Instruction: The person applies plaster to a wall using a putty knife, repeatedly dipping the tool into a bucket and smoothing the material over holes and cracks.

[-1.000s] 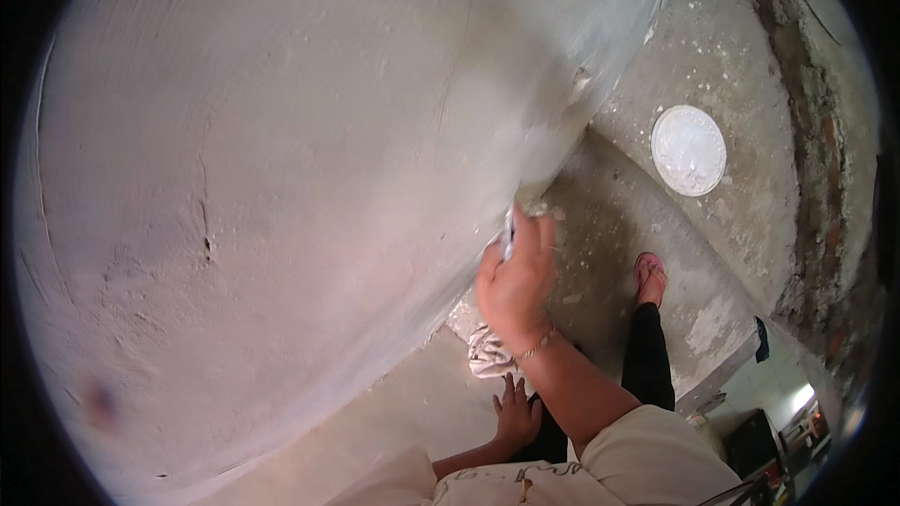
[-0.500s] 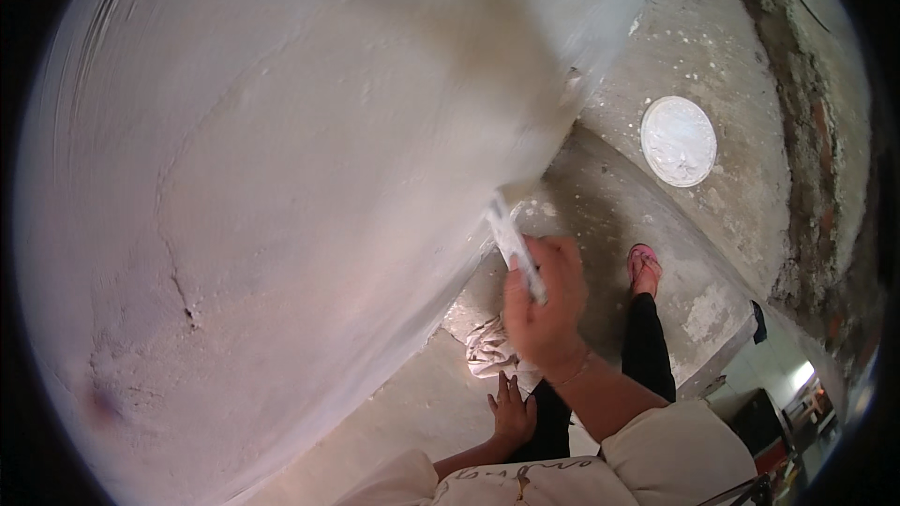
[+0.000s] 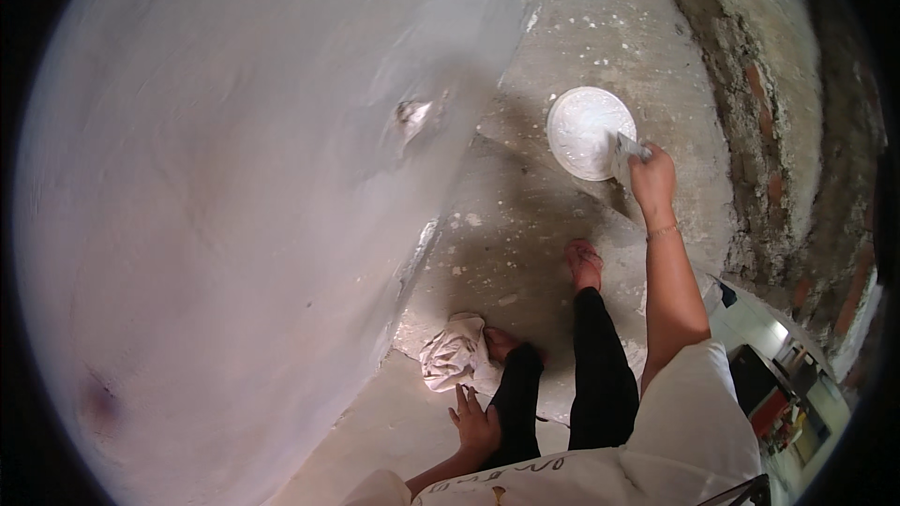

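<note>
My right hand is closed round a putty knife, whose blade is at the right rim of a round white bucket. White putty fills the part of the bucket I can see. How deep the blade reaches is hard to make out. Down at my left leg, my left hand rests with its fingers spread, holding nothing. A crumpled pale cloth lies just beyond its fingertips. The pale plastered wall takes up the left side, with a rough patch near its edge.
The bucket stands on a concrete floor spotted with white. Along the right runs a rough strip of broken mortar and brick. My feet, one in a pink sandal, are between wall and bucket. Various items stand at the lower right.
My right hand has moved with the putty knife from the wall's edge, out to the right and away, to the bucket. My left hand stays low by my leg. The view has shifted.
</note>
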`<state>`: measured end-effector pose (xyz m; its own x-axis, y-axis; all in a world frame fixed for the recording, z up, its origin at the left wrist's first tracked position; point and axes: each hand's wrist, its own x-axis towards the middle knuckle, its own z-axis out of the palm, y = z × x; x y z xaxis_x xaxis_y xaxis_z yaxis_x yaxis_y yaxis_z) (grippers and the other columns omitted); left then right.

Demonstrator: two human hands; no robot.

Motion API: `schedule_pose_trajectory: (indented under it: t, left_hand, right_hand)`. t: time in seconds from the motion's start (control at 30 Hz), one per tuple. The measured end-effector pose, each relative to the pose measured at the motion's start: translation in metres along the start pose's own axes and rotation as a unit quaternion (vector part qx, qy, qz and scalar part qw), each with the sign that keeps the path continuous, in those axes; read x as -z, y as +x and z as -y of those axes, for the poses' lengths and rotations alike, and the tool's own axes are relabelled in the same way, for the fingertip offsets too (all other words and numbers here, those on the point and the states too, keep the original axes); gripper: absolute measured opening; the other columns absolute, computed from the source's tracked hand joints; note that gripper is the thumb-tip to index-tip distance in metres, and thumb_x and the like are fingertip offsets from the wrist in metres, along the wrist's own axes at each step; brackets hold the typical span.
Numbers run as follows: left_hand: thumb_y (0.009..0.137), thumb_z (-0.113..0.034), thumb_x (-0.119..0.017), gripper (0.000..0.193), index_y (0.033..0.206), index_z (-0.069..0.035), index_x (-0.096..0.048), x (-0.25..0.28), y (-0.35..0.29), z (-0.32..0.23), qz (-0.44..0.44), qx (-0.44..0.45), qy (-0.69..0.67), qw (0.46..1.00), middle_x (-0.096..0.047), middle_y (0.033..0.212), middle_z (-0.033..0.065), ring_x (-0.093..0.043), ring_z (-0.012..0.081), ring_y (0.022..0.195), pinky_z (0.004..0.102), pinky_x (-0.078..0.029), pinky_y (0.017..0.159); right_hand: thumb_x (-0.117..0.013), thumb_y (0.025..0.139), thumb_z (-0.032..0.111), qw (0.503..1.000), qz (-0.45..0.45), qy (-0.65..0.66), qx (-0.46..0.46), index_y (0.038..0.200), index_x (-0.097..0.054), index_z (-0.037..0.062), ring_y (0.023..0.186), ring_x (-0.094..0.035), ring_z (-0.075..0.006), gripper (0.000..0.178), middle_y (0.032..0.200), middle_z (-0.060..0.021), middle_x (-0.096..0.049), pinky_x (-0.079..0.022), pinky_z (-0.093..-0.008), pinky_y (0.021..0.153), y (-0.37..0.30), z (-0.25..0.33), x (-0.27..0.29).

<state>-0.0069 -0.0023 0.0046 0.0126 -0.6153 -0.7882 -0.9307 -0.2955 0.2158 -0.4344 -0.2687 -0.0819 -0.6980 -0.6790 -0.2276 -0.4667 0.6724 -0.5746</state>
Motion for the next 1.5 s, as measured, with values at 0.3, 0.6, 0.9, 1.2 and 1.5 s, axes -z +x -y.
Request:
schedule_pose_trajectory:
  t: [0.3,0.6,0.9,1.2,1.5]
  left_hand:
    - [0.090,-0.027,-0.048,0.061,0.138,0.007,-0.030,-0.017,0.022,-0.019,-0.023,-0.015,-0.021,0.999,-0.021,0.148,0.0299,-0.025,0.0454,0.136,0.0624,-0.016,0.108]
    - [0.099,-0.030,-0.043,0.058,0.147,-0.003,-0.025,-0.016,0.230,-0.173,0.095,-0.024,-0.555,0.826,-0.029,0.150,0.0140,-0.042,0.0318,0.129,0.0390,-0.031,0.107]
    - [0.090,-0.068,-0.027,0.090,0.151,-0.005,-0.005,0.026,0.292,-0.304,0.246,0.085,-0.715,0.649,-0.013,0.157,0.0118,-0.018,0.0368,0.140,0.0497,-0.011,0.114]
    - [0.086,-0.073,-0.025,0.092,0.150,-0.006,-0.018,0.019,0.305,-0.306,0.331,0.012,-0.772,0.543,-0.024,0.153,0.0115,-0.027,0.0314,0.137,0.0487,-0.017,0.111]
    - [0.086,-0.074,-0.021,0.091,0.147,-0.006,-0.026,0.029,0.297,-0.318,0.295,0.071,-0.758,0.577,-0.035,0.147,0.0124,-0.034,0.0319,0.133,0.0501,-0.018,0.110]
  right_hand:
    - [-0.055,0.080,0.011,0.961,-0.005,-0.253,0.113,0.087,-0.068,0.0051,0.088,-0.066,-0.0320,0.016,0.095,-0.0164,-0.064,-0.054,-0.0408,0.072,0.046,0.045,-0.052]
    - [-0.059,0.075,0.011,0.932,-0.081,-0.230,0.268,0.082,-0.066,0.0073,0.085,-0.061,-0.0278,0.011,0.087,-0.0103,-0.060,-0.050,-0.0400,0.074,0.051,0.041,-0.047]
    - [-0.064,0.074,0.012,0.934,-0.010,-0.210,0.290,0.094,-0.068,0.0116,0.087,-0.059,-0.0280,0.021,0.091,-0.0082,-0.059,-0.050,-0.0408,0.074,0.042,0.041,-0.048]
    - [-0.062,0.074,0.012,0.911,0.158,-0.223,0.308,0.090,-0.068,0.0101,0.090,-0.059,-0.0285,0.017,0.095,-0.0087,-0.058,-0.049,-0.0402,0.075,0.021,0.040,-0.045]
    - [-0.059,0.071,0.009,0.918,0.043,-0.194,0.344,0.087,-0.068,0.0087,0.090,-0.058,-0.0293,0.017,0.090,-0.0102,-0.059,-0.047,-0.0410,0.075,0.043,0.041,-0.068]
